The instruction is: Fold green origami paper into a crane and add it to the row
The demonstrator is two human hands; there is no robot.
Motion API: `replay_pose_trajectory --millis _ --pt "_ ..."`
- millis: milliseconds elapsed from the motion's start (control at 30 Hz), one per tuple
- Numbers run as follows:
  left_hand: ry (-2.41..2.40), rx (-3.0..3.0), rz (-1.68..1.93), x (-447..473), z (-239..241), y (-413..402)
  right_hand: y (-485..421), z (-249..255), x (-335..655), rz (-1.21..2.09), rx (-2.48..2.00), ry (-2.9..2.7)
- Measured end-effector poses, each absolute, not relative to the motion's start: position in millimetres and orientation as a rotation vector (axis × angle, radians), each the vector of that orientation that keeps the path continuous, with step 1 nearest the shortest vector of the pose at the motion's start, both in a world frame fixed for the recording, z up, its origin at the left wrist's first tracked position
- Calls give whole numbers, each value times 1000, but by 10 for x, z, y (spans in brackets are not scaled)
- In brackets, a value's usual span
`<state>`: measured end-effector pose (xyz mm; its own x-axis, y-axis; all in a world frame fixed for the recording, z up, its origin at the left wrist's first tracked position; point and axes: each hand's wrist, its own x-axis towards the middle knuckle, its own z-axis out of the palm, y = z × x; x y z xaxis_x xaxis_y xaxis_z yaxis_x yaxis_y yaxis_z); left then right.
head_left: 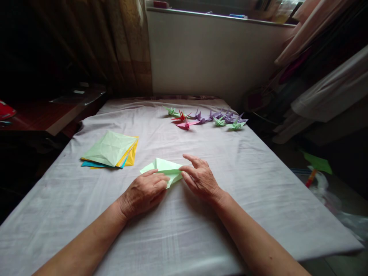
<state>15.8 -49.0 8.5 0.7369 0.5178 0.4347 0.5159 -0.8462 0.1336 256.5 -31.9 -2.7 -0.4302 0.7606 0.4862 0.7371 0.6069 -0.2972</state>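
A light green sheet of origami paper (pixel 168 165), partly folded with raised flaps, lies on the cloth-covered table in front of me. My left hand (pixel 146 189) rests on its near left part, fingers closed together and holding it down. At the paper's right corner, my right hand (pixel 201 176) pinches the edge between thumb and finger, while another finger sticks out above. Part of the paper's near side is hidden under the left fingers.
To the left lies a stack of coloured paper sheets (pixel 110 148), pale green on top with yellow and blue below. Several folded paper cranes (pixel 198 117) stand near the far edge of the white tablecloth (pixel 178 237). Clothes (pixel 330 88) hang at the right, and a curtain (pixel 123 46) hangs behind.
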Motion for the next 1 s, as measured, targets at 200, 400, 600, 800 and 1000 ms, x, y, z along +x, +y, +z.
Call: replay_pose_trajectory --millis 200,400,600,800,1000 --pt "956 2851 665 178 42 -507 -280 -64 2603 186 -1201 -2328" --pt "999 2738 570 205 83 -553 -189 -219 2591 129 -1463 -2260" --pt "1033 2649 322 171 103 -553 -152 -296 2607 127 -1465 -2227" --pt "1111 2692 322 211 77 -591 -202 -116 2607 73 -1269 -2064" --pt "1500 2717 324 359 93 -699 -396 159 2552 45 -983 -2117"
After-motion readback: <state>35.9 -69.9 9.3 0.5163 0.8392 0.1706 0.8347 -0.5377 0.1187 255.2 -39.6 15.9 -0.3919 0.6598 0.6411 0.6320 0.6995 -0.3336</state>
